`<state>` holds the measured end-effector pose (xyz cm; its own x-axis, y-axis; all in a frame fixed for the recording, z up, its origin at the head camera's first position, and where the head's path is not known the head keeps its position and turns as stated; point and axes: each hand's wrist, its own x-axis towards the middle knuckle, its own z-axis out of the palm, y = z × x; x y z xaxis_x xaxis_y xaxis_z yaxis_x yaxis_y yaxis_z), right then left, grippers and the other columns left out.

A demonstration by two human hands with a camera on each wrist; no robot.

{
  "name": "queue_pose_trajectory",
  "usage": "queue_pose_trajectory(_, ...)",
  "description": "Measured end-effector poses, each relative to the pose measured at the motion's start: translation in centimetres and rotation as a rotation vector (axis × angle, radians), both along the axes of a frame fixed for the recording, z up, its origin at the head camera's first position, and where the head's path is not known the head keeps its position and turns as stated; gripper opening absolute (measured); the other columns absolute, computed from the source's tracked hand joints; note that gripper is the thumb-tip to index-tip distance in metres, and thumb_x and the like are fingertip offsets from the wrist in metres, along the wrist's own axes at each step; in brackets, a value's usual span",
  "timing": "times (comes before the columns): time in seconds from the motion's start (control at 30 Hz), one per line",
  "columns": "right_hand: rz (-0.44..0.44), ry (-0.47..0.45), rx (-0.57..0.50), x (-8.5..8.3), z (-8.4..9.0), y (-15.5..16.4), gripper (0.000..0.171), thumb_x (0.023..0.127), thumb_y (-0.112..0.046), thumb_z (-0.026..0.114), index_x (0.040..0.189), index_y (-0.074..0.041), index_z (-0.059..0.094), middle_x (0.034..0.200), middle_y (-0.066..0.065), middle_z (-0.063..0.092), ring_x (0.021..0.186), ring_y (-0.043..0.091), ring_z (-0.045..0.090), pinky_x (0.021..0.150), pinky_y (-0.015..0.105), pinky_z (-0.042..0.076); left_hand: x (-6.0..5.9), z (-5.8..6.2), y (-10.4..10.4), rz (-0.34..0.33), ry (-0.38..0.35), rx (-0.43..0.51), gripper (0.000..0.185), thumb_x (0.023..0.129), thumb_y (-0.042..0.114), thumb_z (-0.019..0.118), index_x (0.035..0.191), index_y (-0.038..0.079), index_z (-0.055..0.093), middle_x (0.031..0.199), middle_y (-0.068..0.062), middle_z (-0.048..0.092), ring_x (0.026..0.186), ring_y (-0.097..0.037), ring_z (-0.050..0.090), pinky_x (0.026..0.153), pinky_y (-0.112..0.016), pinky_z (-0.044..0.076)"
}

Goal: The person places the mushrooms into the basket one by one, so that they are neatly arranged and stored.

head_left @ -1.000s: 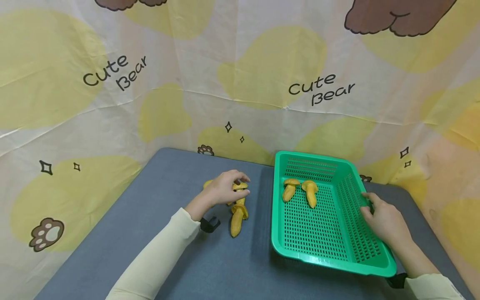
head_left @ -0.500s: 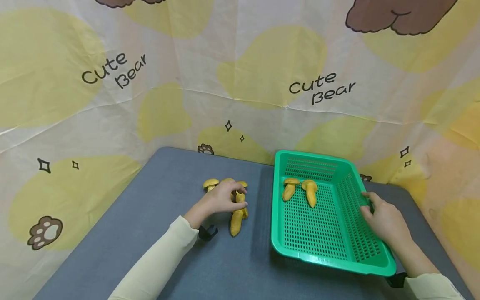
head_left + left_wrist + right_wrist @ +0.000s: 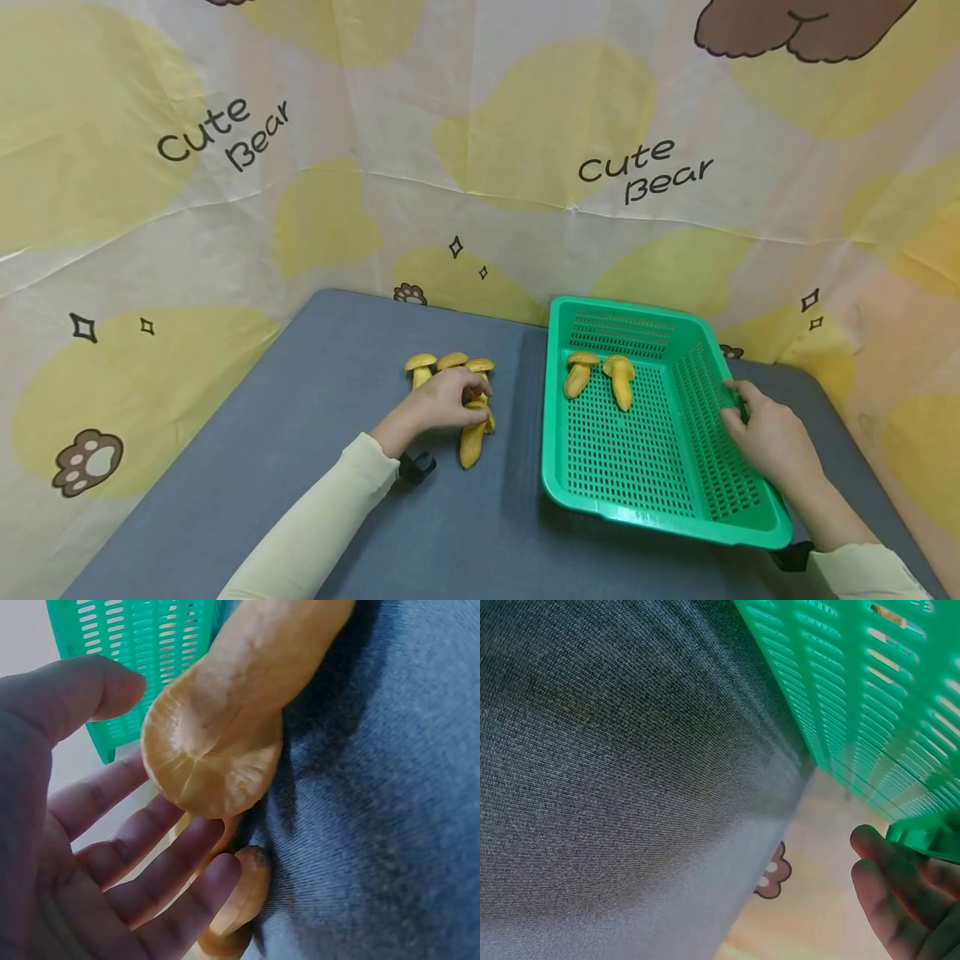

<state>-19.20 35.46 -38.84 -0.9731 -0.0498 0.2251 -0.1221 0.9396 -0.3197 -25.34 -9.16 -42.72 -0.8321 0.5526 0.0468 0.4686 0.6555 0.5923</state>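
Observation:
My left hand (image 3: 442, 402) is over a group of yellow mushrooms, its thumb and fingers about the cap of the front mushroom (image 3: 471, 446). In the left wrist view, the thumb stands a little apart from that mushroom's cap (image 3: 214, 769), while the relaxed fingers reach along its far side. Behind the hand lie a left mushroom (image 3: 421, 363), a middle one (image 3: 452, 360) and a right one (image 3: 480, 365), their stems partly hidden. My right hand (image 3: 776, 442) grips the right rim of a green plastic basket (image 3: 551, 417), thumb inside and fingers outside, seen under the rim in the right wrist view.
Two mushrooms lie inside the basket, one (image 3: 578, 375) by its left wall and another (image 3: 621, 383) beside it. A grey cloth-covered table (image 3: 360, 350) bears everything. Its back edge meets a printed curtain (image 3: 517, 150).
My left hand has come down towards the front mushroom, uncovering the caps at the back. Its thumb and fingers have drawn closer round that mushroom. The right hand stays on the basket rim.

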Motion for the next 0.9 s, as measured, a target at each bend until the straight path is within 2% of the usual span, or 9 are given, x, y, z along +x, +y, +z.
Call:
queue_pose_trajectory(0.27,-0.001,-0.003,-0.001,-0.04,0.12,0.01,0.041,0.098,-0.017,0.044,0.134,0.001,0.049,0.050,-0.001,0.035,0.040,0.013,0.028,0.039,0.028,0.025,-0.25,-0.46,-0.03,-0.039,0.008,0.009,0.022,0.087,0.019,0.067,0.106,0.010,0.072,0.098,0.003,0.070,0.090,-0.012,0.063,0.082,-0.032,0.053)
queue_pose_trajectory(0.57,0.001,0.012,0.000,0.06,0.14,-0.02,0.041,0.097,-0.017,0.045,0.133,0.002,0.050,0.052,0.000,0.035,0.041,0.013,0.029,0.041,0.028,0.025,-0.23,-0.58,0.03,-0.049,0.011,0.010,0.017,0.087,0.016,0.067,0.100,0.010,0.074,0.092,0.004,0.071,0.081,-0.008,0.060,0.076,-0.028,0.051)
queue_pose_trajectory(0.9,0.003,0.015,-0.002,0.06,0.14,0.02,0.040,0.097,-0.017,0.045,0.132,0.002,0.050,0.051,0.000,0.035,0.041,0.013,0.028,0.040,0.028,0.025,-0.27,-0.84,0.12,-0.055,0.004,-0.035,0.021,0.086,0.015,0.066,0.105,0.011,0.073,0.099,0.003,0.070,0.079,-0.007,0.057,0.074,-0.026,0.048)
